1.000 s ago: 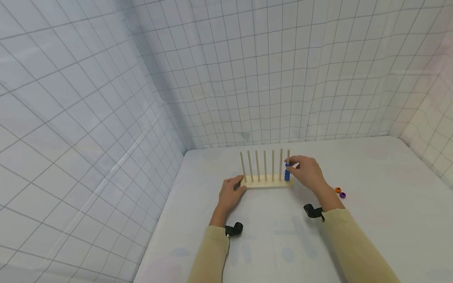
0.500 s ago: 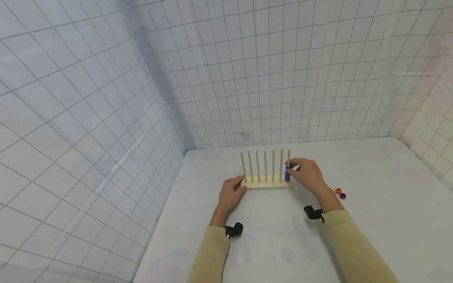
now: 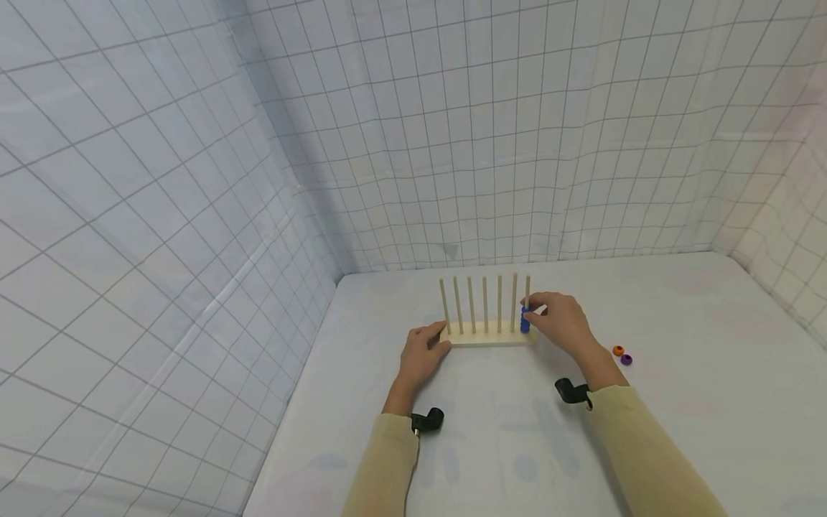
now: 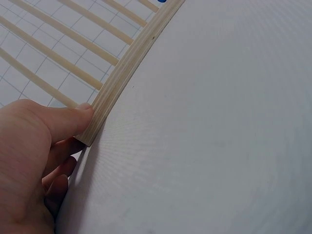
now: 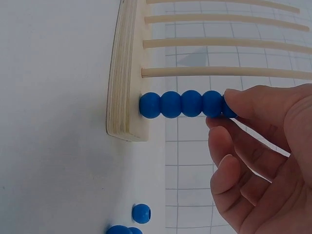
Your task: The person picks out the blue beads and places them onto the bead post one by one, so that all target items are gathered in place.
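Observation:
A wooden base with several upright pegs, a bead rack (image 3: pixel 487 337), stands on the white table. At its left end my left hand (image 3: pixel 418 355) grips the base; in the left wrist view the thumb (image 4: pixel 68 122) lies on the base's front edge, with fingers behind. Blue beads (image 5: pixel 170 105) are threaded in a stack on the rightmost peg. My right hand (image 3: pixel 563 323) pinches the topmost blue bead (image 5: pixel 228 109) between thumb and fingers, on that peg and against the stack. That bead is partly hidden by the thumb. The other pegs carry no beads.
An orange bead (image 3: pixel 618 350) and a purple bead (image 3: pixel 627 360) lie on the table right of my right forearm. In the right wrist view, loose blue beads (image 5: pixel 141 213) lie near the rack's right end. Gridded white sheets (image 3: pixel 478 143) rise behind and at the sides.
My right hand has slid the blue bead a little down the rightmost peg, closing the gap to the beads below. The left hand stays in place.

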`<state>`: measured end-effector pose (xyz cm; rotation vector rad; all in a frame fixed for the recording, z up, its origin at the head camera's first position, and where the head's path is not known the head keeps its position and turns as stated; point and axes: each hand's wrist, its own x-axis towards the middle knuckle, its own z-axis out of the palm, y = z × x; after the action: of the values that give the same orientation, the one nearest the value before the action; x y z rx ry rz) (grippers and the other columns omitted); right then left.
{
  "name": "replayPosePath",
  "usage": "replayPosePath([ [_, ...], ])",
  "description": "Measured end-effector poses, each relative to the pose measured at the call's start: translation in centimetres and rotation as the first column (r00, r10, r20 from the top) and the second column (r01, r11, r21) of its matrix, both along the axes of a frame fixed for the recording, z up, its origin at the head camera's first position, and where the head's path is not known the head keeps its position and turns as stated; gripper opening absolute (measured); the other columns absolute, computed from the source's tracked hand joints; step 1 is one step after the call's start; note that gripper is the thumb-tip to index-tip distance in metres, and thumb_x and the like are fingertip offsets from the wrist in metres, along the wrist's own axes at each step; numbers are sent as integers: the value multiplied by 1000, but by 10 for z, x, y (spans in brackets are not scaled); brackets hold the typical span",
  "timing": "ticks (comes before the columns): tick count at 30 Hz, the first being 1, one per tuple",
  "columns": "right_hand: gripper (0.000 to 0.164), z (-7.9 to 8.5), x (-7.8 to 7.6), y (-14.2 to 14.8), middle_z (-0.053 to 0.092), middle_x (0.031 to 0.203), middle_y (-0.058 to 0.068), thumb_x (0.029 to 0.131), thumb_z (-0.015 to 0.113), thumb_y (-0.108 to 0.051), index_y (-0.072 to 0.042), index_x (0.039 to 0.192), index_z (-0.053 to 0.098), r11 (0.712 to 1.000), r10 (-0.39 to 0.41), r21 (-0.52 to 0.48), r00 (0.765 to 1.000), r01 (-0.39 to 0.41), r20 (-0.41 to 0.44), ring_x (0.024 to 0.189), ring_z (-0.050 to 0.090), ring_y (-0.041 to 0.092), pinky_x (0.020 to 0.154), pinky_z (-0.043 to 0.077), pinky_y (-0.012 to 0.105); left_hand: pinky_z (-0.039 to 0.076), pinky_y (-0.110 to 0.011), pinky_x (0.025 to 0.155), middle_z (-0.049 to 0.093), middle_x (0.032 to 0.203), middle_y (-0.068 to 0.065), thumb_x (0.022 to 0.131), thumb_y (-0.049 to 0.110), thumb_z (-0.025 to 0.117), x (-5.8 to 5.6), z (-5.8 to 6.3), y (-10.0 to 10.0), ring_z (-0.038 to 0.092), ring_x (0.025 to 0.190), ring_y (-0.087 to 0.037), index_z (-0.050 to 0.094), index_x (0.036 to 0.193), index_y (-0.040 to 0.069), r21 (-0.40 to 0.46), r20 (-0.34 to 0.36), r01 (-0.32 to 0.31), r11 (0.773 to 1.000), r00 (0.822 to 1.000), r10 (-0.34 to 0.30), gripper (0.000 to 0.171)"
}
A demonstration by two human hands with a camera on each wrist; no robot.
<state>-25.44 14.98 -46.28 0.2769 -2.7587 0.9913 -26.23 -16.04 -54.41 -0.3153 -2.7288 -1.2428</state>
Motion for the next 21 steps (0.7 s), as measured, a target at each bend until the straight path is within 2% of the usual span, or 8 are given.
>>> replayPosePath([
  [21,31,-2,1,0,72,106,11,93,73,-18,-8,122,73,1000,8,-1,1000,-8,2,89,66,28,64,54,37,37,-58,104,57,138,-8,96,32,69,1,0,0,45,131,-28,60,142,20,14,-7,1,1000,1000,-1,49],
])
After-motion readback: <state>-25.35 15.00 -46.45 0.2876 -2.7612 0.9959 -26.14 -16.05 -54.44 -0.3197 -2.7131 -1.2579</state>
